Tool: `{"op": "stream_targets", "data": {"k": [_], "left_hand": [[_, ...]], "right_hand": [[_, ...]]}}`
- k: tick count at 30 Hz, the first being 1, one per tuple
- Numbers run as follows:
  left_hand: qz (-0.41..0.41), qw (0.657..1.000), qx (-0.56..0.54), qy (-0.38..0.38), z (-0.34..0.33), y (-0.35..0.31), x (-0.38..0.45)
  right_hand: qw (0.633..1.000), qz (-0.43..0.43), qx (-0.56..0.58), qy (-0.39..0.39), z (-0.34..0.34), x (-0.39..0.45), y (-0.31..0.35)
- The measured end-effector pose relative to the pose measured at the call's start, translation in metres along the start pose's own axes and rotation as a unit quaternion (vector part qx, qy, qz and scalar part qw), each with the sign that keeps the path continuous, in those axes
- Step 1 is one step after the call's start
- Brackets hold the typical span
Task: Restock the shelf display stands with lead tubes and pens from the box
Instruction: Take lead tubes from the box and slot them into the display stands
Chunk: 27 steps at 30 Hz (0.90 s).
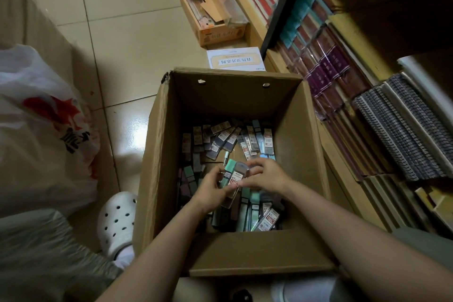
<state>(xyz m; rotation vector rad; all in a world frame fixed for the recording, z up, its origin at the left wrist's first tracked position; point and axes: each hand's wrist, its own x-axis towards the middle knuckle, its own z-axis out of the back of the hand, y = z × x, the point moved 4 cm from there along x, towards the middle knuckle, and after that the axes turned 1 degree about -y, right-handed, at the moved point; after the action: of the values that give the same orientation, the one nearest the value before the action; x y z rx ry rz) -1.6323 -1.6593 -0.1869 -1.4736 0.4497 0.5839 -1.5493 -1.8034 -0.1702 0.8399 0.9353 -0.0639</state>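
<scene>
A deep cardboard box stands open on the floor below me, its bottom covered with several loose lead tubes in green, grey and dark cases with red-and-white labels. Both my hands are down inside it. My left hand grips a small bunch of lead tubes, green and clear ones, held upright. My right hand has its fingers curled on the same bunch from the right. A pen lies just beyond the bunch.
Shelves with notebooks and spiral pads run along the right. A smaller carton with clear stands and a white leaflet sit on the tiled floor behind the box. A white plastic bag lies left, my white clog beside the box.
</scene>
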Motion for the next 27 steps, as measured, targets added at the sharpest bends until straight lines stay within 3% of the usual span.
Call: {"op": "stream_targets", "data": {"k": [1, 3, 6, 8, 10, 15, 20, 23, 27], "left_hand": [[0.009, 1.0, -0.003, -0.024, 0.002, 0.001, 0.001], [0.032, 0.997, -0.027, -0.066, 0.006, 0.005, 0.005], [0.062, 0.99, -0.082, -0.094, 0.009, 0.007, 0.008], [0.073, 0.988, -0.098, -0.092, 0.008, 0.008, 0.009], [0.08, 0.989, -0.09, -0.087, 0.006, 0.01, 0.01], [0.093, 0.988, -0.081, -0.091, 0.005, 0.015, 0.012], [0.111, 0.987, -0.079, -0.08, 0.005, 0.006, 0.006], [0.102, 0.989, -0.089, -0.065, 0.006, -0.016, 0.004], [0.046, 0.998, -0.05, 0.002, 0.014, -0.086, 0.01]], "right_hand": [[1.0, -0.014, -0.012, -0.008, 0.0, 0.001, -0.006], [0.988, -0.024, -0.146, -0.033, 0.002, 0.001, -0.02], [0.912, -0.012, -0.41, -0.026, -0.005, -0.003, -0.037], [0.877, 0.0, -0.48, -0.021, -0.012, -0.002, -0.043], [0.87, 0.008, -0.493, -0.023, -0.014, 0.001, -0.047], [0.916, -0.009, -0.393, -0.081, -0.014, 0.011, -0.047], [0.986, -0.018, -0.137, -0.096, -0.015, 0.02, -0.043], [0.992, -0.013, -0.012, -0.127, -0.007, 0.019, -0.03], [0.982, 0.063, -0.003, -0.178, 0.03, -0.004, 0.015]]}}
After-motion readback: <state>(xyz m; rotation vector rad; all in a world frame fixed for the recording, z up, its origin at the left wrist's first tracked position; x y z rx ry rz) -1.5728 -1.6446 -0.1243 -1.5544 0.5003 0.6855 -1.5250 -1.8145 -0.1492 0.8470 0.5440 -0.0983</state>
